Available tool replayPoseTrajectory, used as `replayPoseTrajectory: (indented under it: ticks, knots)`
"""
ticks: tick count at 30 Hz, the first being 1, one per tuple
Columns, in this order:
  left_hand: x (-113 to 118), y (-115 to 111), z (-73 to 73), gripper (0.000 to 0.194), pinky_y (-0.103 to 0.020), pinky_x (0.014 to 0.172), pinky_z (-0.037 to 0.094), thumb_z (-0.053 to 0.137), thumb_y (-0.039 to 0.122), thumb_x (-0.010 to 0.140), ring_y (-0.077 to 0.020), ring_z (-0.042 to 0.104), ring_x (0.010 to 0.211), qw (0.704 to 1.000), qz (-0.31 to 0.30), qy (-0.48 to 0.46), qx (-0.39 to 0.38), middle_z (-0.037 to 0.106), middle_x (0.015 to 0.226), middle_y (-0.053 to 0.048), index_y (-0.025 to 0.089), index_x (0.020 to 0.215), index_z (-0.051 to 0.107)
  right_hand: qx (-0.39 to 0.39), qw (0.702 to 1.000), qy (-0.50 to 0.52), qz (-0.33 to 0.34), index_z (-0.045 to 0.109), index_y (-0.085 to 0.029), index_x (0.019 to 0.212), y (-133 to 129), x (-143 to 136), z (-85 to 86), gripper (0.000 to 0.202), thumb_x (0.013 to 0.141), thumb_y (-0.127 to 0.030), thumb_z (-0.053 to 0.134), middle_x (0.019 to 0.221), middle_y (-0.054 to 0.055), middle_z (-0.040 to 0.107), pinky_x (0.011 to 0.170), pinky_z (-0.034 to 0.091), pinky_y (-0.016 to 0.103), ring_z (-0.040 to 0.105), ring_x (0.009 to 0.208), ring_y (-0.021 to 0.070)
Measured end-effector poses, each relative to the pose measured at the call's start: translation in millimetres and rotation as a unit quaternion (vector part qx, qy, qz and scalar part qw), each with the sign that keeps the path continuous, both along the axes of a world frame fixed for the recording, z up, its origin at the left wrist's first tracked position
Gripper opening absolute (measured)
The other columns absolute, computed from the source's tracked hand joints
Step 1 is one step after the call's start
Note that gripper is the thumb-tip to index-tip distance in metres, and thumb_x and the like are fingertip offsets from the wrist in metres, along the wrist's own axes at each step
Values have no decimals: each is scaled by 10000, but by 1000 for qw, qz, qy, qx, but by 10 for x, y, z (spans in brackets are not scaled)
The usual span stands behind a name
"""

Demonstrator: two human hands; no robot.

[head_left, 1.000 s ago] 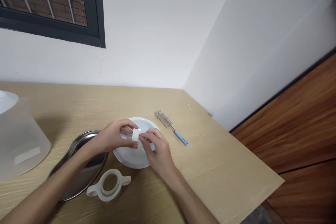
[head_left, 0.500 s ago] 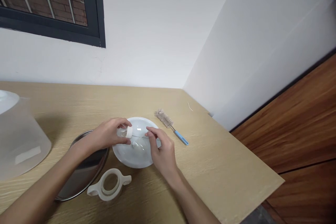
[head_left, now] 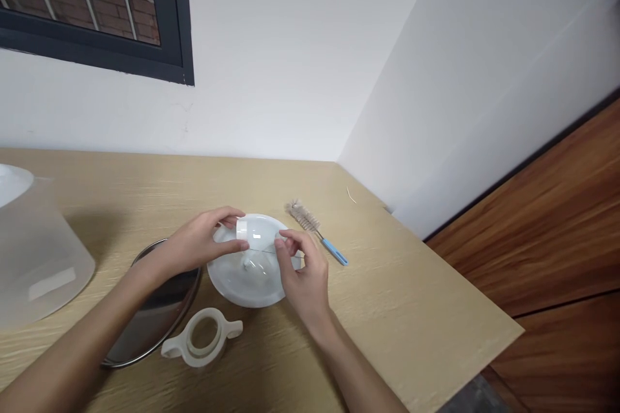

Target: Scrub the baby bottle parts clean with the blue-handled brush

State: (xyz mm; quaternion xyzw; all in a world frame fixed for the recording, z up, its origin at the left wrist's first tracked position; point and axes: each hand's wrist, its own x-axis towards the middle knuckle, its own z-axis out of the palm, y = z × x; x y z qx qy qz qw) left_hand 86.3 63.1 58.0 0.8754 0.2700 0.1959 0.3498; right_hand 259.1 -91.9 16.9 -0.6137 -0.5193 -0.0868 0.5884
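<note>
Bottle (head_left: 238,231) is a small clear one with a white collar, held sideways over the far edge of the white plate (head_left: 242,284). Compared to half a second ago it's shifted a bit toward the back of the plate, and the right hand (head_left: 303,271) has slid further right, so the hands are more spread out now. Left hand (head_left: 203,242) is closed round the bottle, thumb on top, fingers underneath. Right hand's fingers are curled and pinched together over the plate's right side, on something too clear and small to make out. The plate is round and glossy, sitting on a pale woodgrain table (head_left: 411,310). A shiny steel tray (head_left: 155,316) is just left of it, and a cream plastic ring with two handles (head_left: 203,335) lies in front. A bristly brush (head_left: 314,232) with a blue handle sits behind, right.
</note>
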Motion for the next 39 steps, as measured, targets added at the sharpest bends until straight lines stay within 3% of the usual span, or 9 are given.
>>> replayPoseTrajectory:
  ticks: [3,7,12,18,24,30,39]
  knots:
    - [-5,-17,39,646,-433,1036,525,747,653,789,-279,677,1129,999,7,-30,-10,721,1279,-78,237,1272,644,20,1000,-9,1,700,-220,1079,9,15,5,138,950,-253,664,946,39,679,728,542,308,590,752,139]
    - [-19,-16,52,647,-441,1033,536,757,653,783,-279,677,1132,1000,16,-24,-4,721,1269,-67,251,1275,637,34,999,-16,25,710,-243,1083,14,27,-1,147,947,-200,672,867,8,731,758,548,312,639,818,158]
    - [-36,35,-18,711,-459,1044,538,792,643,751,-285,674,1153,1000,24,-18,-3,714,1242,-76,252,1308,588,28,999,6,33,734,-240,1068,9,20,-24,161,990,-193,601,968,25,773,805,572,315,709,886,161]
    - [-43,89,-42,688,-447,1044,536,851,551,710,-280,680,1150,999,26,-33,3,714,1230,-86,229,1250,573,8,999,46,19,703,-194,1091,-32,-21,8,190,1026,-255,536,744,-3,715,622,548,251,695,707,139]
    - [-41,108,-38,449,-470,1011,542,811,493,756,-299,687,1128,999,13,-19,35,718,1218,-64,250,1105,665,11,998,53,19,701,-185,1076,-37,-36,29,198,1023,-286,540,741,-4,702,651,557,246,685,708,128]
    - [-39,123,-59,446,-475,1073,519,776,486,797,-278,665,1168,998,-18,-36,43,706,1277,-64,259,1171,692,10,998,57,18,710,-181,1054,-32,-35,36,209,1018,-301,542,734,8,703,684,575,273,690,711,144]
    - [-54,139,-53,490,-477,1073,516,758,477,818,-289,675,1169,1000,3,-15,21,702,1318,-88,230,1233,674,7,998,59,20,709,-183,1054,-34,-46,18,199,1017,-295,548,728,3,697,663,572,262,682,698,134]
